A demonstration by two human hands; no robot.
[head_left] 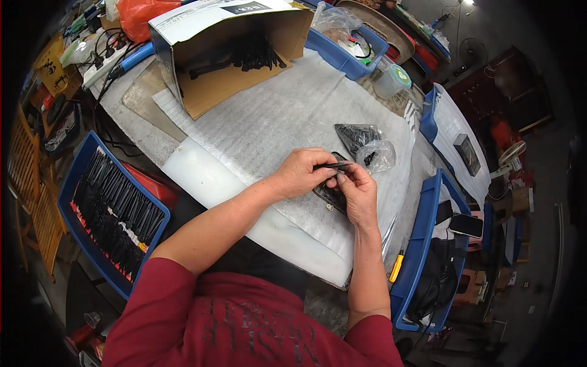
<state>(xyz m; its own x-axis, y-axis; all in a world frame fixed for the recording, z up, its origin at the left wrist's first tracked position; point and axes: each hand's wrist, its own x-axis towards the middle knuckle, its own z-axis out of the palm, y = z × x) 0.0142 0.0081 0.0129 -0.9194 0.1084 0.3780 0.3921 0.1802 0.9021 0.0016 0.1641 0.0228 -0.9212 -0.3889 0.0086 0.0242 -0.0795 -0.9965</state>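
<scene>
Over the middle of the worktable my left hand (301,173) and my right hand (359,194) meet, fingers closed on a thin, dark, stick-like part (333,165). The left holds its length, while the right pinches near its other end. What exactly the part is cannot be made out. Beneath the hands lies a black item in shiny plastic (330,194), partly hidden by them. Just beyond, a clear plastic bag (380,156) with small black pieces sits against a dark plastic bag (354,136).
White foam sheeting (244,128) covers the table. An open cardboard box (211,92) with black parts lies at the back. A blue tray (160,205) of black sticks stands left; another blue bin (400,318), a yellow-handled tool (397,268) and a phone (466,225) are right.
</scene>
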